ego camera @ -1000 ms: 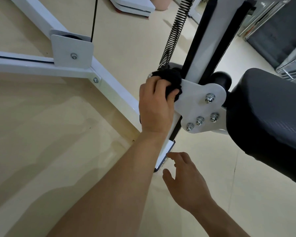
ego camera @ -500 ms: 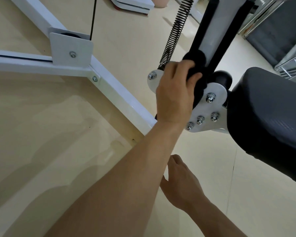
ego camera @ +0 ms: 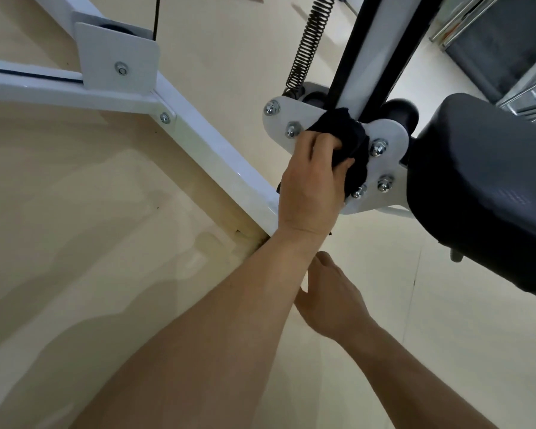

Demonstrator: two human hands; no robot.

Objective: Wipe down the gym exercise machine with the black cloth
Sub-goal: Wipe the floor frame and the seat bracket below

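The left hand (ego camera: 311,187) grips the bunched black cloth (ego camera: 351,140), fingers and thumb curled round it, pressing it on the exercise machine's white bracket plate (ego camera: 384,131) at the foot of the upright post (ego camera: 365,57), beside the black seat pad (ego camera: 483,187). The right hand (ego camera: 333,298) hangs lower over the floor (ego camera: 75,243), its fingers hidden behind the left forearm, so I cannot tell its state.

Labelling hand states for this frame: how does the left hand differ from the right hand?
The left hand grips the bunched black cloth; the right hand holds nothing. The left hand presses the cloth on the white bracket plate; the right hand hangs lower, over the floor. The left hand's fingers are curled; the right hand's look relaxed, partly hidden behind the left forearm. Both are bare, seen from the back.
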